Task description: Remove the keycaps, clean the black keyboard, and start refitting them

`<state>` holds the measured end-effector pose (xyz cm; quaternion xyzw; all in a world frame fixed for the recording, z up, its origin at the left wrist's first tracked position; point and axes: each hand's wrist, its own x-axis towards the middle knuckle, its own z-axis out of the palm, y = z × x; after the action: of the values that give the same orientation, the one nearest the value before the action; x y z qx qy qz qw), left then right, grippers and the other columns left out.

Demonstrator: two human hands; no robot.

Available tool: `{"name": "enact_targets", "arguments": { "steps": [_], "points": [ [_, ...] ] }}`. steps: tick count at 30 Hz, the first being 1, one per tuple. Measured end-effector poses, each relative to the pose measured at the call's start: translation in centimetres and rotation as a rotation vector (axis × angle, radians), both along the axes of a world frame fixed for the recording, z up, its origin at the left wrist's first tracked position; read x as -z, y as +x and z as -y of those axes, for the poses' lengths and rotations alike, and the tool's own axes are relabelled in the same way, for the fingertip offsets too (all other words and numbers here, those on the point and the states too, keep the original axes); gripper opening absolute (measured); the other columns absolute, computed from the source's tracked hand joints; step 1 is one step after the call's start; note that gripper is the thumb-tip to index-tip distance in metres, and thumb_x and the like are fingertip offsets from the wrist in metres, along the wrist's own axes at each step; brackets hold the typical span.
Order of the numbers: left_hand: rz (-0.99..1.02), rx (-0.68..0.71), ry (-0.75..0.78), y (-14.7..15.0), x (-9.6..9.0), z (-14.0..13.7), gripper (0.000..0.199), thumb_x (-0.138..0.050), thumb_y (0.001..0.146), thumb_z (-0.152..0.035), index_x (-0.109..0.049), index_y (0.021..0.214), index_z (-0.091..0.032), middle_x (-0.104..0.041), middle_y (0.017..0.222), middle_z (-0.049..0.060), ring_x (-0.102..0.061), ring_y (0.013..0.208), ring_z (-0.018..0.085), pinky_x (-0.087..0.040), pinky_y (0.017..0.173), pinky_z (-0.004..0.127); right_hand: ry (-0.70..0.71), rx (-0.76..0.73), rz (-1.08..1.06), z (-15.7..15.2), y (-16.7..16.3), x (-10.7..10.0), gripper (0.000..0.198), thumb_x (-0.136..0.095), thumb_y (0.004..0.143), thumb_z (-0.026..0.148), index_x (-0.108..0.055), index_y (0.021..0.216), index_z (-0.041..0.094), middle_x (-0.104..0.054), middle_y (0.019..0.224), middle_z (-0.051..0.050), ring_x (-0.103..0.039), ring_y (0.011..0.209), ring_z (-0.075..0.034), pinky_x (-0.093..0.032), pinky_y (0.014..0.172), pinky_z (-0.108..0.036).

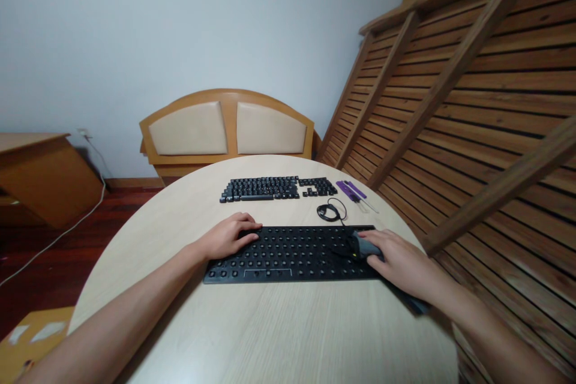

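A black keyboard base (288, 258) with its keycaps off lies flat on the round table, rows of bare switches showing. My left hand (229, 235) rests over its far left part, fingers stretched out and thumb apart. In my right hand (396, 255) is a dark grey brush (366, 246), its black head over the right part of the base and its handle reaching back under my wrist. The bristles blend into the dark base, so I cannot tell if they touch. Beyond the base lie the removed black keycaps (263, 186), set out in keyboard layout.
A coiled black cable (328, 212) lies behind the base. Purple tools (351, 191) and a thin metal one sit at the far right of the pale round table (279, 336). A wooden slatted frame (450, 102) leans close on the right; a headboard (229, 132) stands behind.
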<state>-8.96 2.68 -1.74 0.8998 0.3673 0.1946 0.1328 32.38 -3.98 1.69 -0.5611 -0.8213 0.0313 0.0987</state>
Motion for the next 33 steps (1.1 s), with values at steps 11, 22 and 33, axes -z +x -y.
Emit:
{"name": "enact_targets", "arguments": {
  "steps": [11,22,33],
  "points": [
    [0.004,-0.002,0.018,0.0,0.1,0.0,0.034,-0.051,0.100,-0.038,-0.066,0.126,-0.021,-0.065,0.113,0.010,-0.060,0.107,0.025,-0.048,0.100,0.042,0.040,0.071,0.050,0.8,0.7,-1.7,0.035,-0.048,0.083,0.020,-0.070,0.111,0.018,-0.071,0.117,-0.010,-0.065,0.108,-0.030,-0.050,0.094,-0.043],
    [0.007,0.001,0.012,0.0,0.1,0.0,0.035,-0.050,0.101,-0.040,-0.066,0.126,-0.022,-0.065,0.112,0.010,-0.060,0.107,0.025,-0.048,0.099,0.042,0.014,0.157,0.099,2.2,2.9,0.3,0.026,-0.049,0.082,0.020,-0.068,0.100,0.019,-0.071,0.106,-0.012,-0.067,0.101,-0.028,-0.051,0.091,-0.039],
    [-0.063,-0.017,0.112,0.1,-0.5,0.4,0.034,-0.049,0.100,-0.039,-0.067,0.124,-0.023,-0.067,0.109,0.010,-0.061,0.103,0.025,-0.050,0.094,0.042,-0.005,0.024,-0.047,2.6,-3.8,-4.3,0.021,-0.051,0.087,0.024,-0.068,0.098,0.022,-0.071,0.103,-0.008,-0.067,0.095,-0.025,-0.050,0.084,-0.035]
  ]
}}
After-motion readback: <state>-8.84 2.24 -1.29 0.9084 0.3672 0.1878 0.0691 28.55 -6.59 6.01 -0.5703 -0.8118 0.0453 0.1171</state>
